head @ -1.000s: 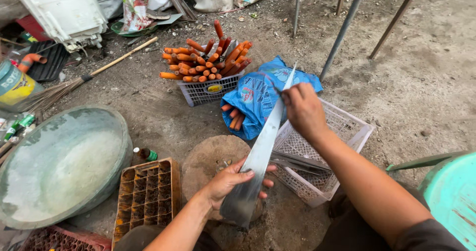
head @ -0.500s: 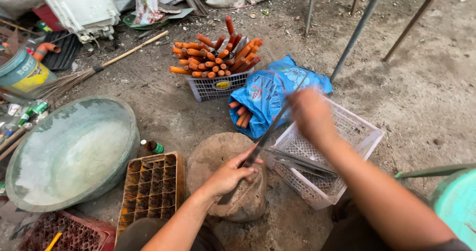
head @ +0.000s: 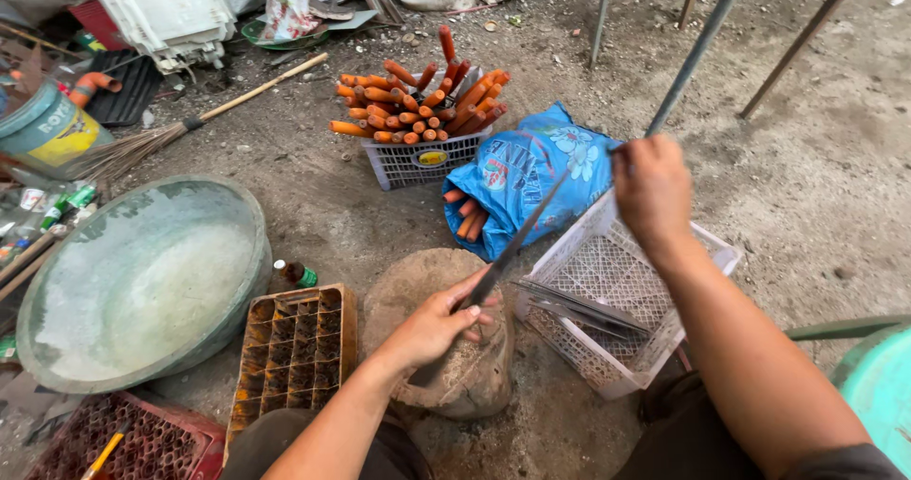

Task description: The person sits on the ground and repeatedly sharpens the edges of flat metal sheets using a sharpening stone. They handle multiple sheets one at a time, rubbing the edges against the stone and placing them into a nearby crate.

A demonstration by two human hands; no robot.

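A long metal blade (head: 524, 233) slants from upper right down to a round stone block (head: 446, 347) on the ground, seen edge-on. My right hand (head: 650, 191) grips the blade's upper end. My left hand (head: 436, 326) holds its lower part against the top of the stone. Beside the stone stands a white plastic basket (head: 617, 295) with more flat blades lying in it.
A white crate of orange wooden handles (head: 422, 110) stands farther off, and a blue bag (head: 527, 176) holds more handles. A wide metal basin (head: 142, 281) and a brown compartment tray (head: 294, 352) lie at left. A broom (head: 180, 134) lies on the dirt. Metal poles (head: 697, 48) rise at right.
The blade has turned from showing its flat face to showing its edge. Its lower end has dropped onto the stone under my left hand.
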